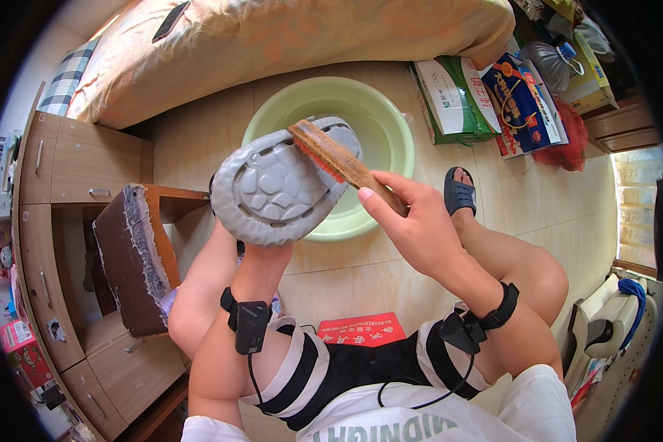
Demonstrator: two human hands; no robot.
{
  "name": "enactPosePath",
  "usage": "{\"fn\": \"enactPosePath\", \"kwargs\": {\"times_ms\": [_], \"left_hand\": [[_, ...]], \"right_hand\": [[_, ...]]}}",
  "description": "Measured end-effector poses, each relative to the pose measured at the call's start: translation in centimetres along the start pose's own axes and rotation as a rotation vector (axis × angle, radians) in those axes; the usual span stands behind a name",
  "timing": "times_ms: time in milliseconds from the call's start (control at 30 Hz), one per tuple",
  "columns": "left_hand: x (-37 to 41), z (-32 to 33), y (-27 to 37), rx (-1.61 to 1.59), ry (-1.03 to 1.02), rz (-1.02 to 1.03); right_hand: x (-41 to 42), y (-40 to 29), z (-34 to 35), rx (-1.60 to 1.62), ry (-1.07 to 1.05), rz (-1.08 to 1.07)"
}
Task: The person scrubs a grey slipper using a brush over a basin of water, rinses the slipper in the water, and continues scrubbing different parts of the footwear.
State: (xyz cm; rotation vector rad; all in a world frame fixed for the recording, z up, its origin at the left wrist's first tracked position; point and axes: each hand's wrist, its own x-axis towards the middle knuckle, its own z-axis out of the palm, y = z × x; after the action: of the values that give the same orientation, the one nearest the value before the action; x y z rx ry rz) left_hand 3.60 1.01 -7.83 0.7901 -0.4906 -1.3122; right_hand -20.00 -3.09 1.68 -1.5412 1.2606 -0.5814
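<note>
A grey rubber shoe, its patterned sole turned up, is tilted over a pale green plastic basin that holds water. My left hand lies hidden behind or inside the shoe; only the wrist shows below the heel end, so its fingers cannot be seen. With my right hand I grip the handle of a wooden scrubbing brush, thumb on the near side. The brush's red bristles face down and left, against or just over the middle of the sole. Black straps with small devices circle both wrists.
A cloth-covered bed with a phone on it runs behind the basin. Milk cartons and a blue box stand at the back right. A wooden cabinet and a worn brown padded stool are on the left.
</note>
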Motion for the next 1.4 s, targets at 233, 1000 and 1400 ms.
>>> {"fn": "enactPosePath", "kwargs": {"times_ms": [233, 1000, 1400], "left_hand": [[-0.1, 0.1, 0.1, 0.007, -0.005, 0.003], [-0.5, 0.8, 0.0, -0.025, -0.067, 0.008], [0.4, 2.3, 0.6, -0.094, -0.225, 0.052]], "right_hand": [[0.5, -0.5, -1.4, -0.051, -0.095, 0.063], [-0.3, -1.0, -0.2, 0.043, -0.073, -0.035], [-0.1, -1.1, 0.5, 0.054, -0.082, -0.046]]}}
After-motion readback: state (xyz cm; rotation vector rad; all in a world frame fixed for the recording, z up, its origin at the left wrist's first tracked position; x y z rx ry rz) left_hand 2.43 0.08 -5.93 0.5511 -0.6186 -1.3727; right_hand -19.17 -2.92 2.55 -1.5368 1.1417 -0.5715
